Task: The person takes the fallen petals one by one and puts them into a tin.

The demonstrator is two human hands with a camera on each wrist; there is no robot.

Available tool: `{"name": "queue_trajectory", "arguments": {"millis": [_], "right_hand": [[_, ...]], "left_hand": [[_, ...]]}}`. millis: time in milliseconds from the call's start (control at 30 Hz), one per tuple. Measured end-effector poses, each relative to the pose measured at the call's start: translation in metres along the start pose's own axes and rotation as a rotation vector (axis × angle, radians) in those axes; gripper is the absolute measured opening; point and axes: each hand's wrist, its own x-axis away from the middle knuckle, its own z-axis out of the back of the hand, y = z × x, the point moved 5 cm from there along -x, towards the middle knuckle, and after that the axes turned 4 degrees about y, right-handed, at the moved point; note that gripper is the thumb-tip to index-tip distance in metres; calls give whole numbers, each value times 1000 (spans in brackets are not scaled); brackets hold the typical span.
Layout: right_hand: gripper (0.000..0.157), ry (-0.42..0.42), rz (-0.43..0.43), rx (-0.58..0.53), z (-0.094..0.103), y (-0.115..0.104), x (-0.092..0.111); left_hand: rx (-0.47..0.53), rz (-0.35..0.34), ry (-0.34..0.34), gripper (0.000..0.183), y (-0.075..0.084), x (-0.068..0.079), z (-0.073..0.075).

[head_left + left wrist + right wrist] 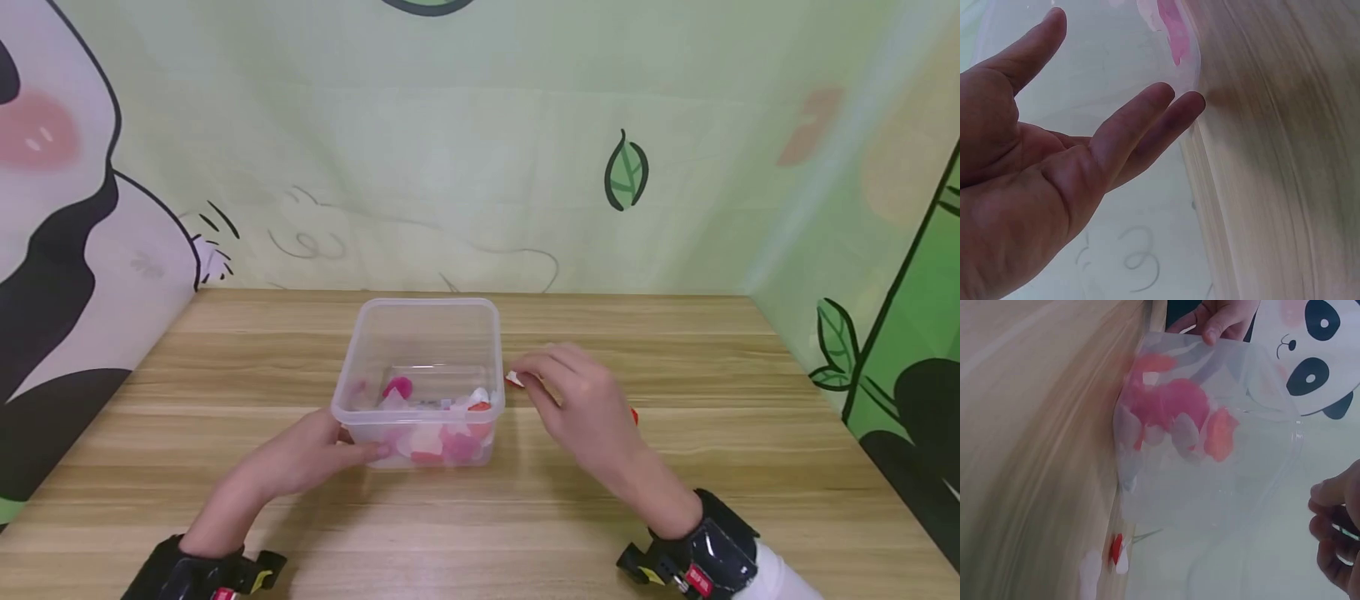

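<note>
A clear plastic box [420, 417] stands on the table, with pink, red and white petal-like pieces [1175, 406] gathered low inside. My left hand [315, 454] holds its near left corner, thumb on the front wall and the other fingers at the side. In the left wrist view, the left hand's fingertips [1194, 103] lie against the clear wall. Right of the box, my right hand [581, 400] hovers with loosely bent fingers; nothing shows between them in the right wrist view. By its fingertips in the head view is a small white and red piece [514, 379].
A bit of red [634, 415] peeks out beyond the right hand. The right wrist view shows a red and white piece [1117, 551] and a pale piece [1090, 575] on the wooden table [450, 533]. A printed cloth backdrop [480, 167] borders the table.
</note>
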Motion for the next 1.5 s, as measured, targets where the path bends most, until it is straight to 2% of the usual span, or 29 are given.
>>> {"name": "queue_trajectory", "arguments": {"millis": [167, 300, 433, 533, 633, 767, 867, 1000, 1233, 1367, 1500], "right_hand": [[18, -81, -43, 143, -2, 11, 8], [13, -207, -122, 267, -7, 20, 14], [12, -429, -259, 378, -14, 33, 23], [8, -621, -355, 408, -20, 43, 32], [7, -730, -418, 397, -24, 51, 41], [9, -765, -438, 379, -27, 58, 46], [4, -785, -438, 367, -29, 61, 49], [15, -798, -423, 366, -31, 63, 51], [21, -803, -415, 389, -32, 65, 54], [22, -786, -431, 384, -30, 65, 52], [14, -737, -437, 373, -26, 67, 47]], "left_hand": [[-29, 5, 9, 81, 1, 1, 2], [-37, 5, 12, 78, 0, 1, 2], [-40, 1, 15, 78, -1, 1, 2], [-38, -6, 12, 76, -1, 0, 1], [-37, -9, 8, 74, -1, 0, 1], [-44, -13, 11, 73, -2, 0, 1], [-47, -18, 16, 72, -2, 0, 1], [-46, -12, 18, 73, -2, 0, 1], [-40, -4, 14, 73, -1, 0, 1], [-33, -13, 14, 74, -1, 0, 1], [-26, -28, 21, 71, -1, -1, 1]]}}
